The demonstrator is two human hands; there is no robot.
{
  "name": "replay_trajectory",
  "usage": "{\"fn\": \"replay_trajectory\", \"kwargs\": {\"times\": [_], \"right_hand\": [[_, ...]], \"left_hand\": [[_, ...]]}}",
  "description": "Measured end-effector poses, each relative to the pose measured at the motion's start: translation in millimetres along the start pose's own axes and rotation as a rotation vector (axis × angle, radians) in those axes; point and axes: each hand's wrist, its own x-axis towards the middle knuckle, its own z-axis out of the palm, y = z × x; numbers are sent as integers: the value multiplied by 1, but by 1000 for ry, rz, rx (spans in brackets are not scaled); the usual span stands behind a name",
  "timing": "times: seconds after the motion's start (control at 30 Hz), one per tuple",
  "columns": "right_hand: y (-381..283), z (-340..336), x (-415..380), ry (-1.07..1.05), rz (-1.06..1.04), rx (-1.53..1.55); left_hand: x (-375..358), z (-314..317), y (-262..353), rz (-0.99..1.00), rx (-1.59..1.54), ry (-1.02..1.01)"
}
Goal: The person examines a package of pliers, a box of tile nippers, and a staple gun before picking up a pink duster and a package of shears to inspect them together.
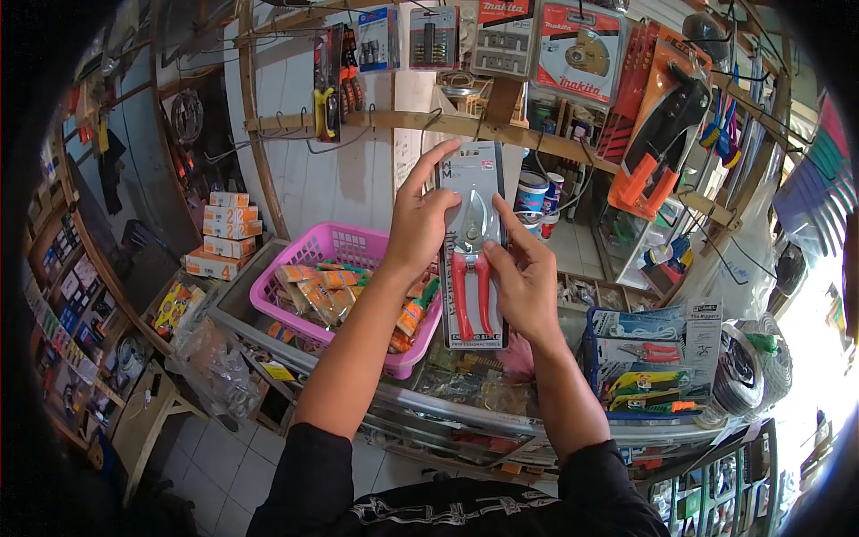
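While the left hand (424, 224) is holding the left edge of the pack (472, 311), the right hand (528, 285) is gripping its right, some fingertips hidden; before the rail (358, 120), the shears (474, 222) are standing lengthwise upright, blades pointing up.

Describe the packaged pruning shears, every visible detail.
The pruning shears have shiny, metallic-looking blades, a central pivot and two red handles, and are mounted on a printed grey-and-black card marked "PROFESSIONAL TOOLS". The pack looks intact and is held nearly upright, blades up, in front of the wooden rail. The left hand touches its upper left edge; the right hand grips its right side, thumb across the front.
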Motion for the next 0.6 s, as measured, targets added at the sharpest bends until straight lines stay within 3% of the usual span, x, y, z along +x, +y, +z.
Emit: {"fn": "replay_trajectory", "kwargs": {"times": [0.07,0.6], "right_hand": [[0,0,1,-12,-12,-32],[-19,4,-3,31,105,163]], "left_hand": [[6,-1,-1,83,61,-3],[16,2,-4,42,63,22]]}}
